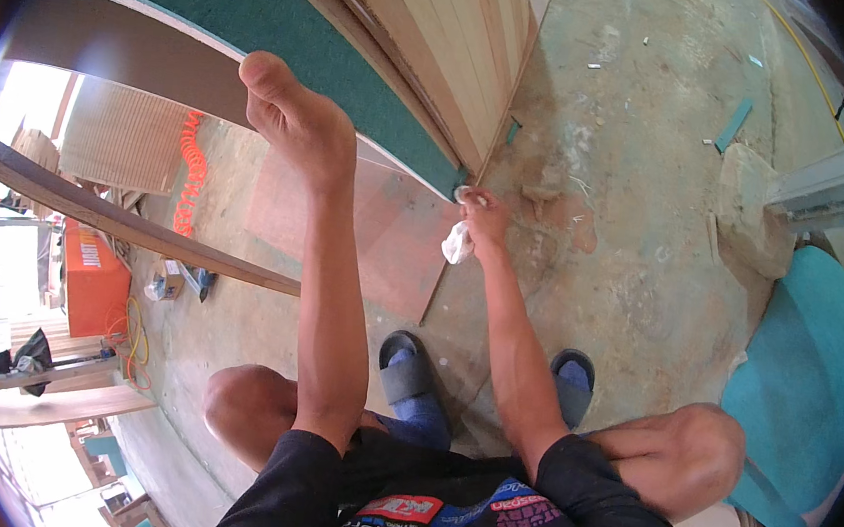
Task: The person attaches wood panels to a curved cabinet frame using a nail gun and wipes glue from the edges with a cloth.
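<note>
My left hand [299, 124] grips the long pale edge of a dark green panel [375, 109], thumb on top and the other fingers mostly hidden. At the panel's near right corner, my right hand [484, 219] is closed on a crumpled white rag [458, 244]. Part of the rag hangs below the fingers, and a bit shows at the fingertips by the corner. Wooden slat panelling [451, 45] stands right beside the green panel's far side.
A pinkish sheet [382, 260] lies on the floor under the panel. Left are a curved wooden strip [145, 219], an orange coiled hose [191, 173] and an orange box [94, 280]. Right are a stone-like block [753, 212], a teal sheet [804, 367] and green offcuts [733, 125].
</note>
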